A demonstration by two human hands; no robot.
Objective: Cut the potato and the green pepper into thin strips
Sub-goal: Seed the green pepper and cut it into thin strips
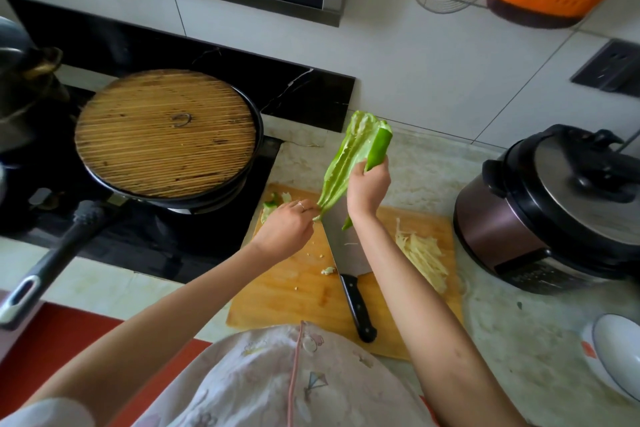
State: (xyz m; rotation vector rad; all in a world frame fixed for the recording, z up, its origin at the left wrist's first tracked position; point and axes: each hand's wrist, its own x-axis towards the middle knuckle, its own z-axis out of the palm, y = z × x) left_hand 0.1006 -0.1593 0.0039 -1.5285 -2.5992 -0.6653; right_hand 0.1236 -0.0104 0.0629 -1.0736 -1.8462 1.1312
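Observation:
A long green pepper (349, 156), split open with its pale inside showing, is held up above the wooden cutting board (294, 291). My right hand (369, 185) grips its upper half. My left hand (287, 224) pinches its narrow lower tip. A cleaver (346, 253) with a black handle lies flat on the board under my hands, untouched. Thin potato strips (424, 255) lie piled on the board's right side. Pepper scraps (272, 204) sit at the board's far left corner, and small seeds dot the wood.
A black pan with a round bamboo lid (166, 133) stands on the stove at left, its handle (52, 260) pointing toward me. A brown electric pressure cooker (550, 208) stands right of the board. A white bowl (616, 354) sits at the counter's near right.

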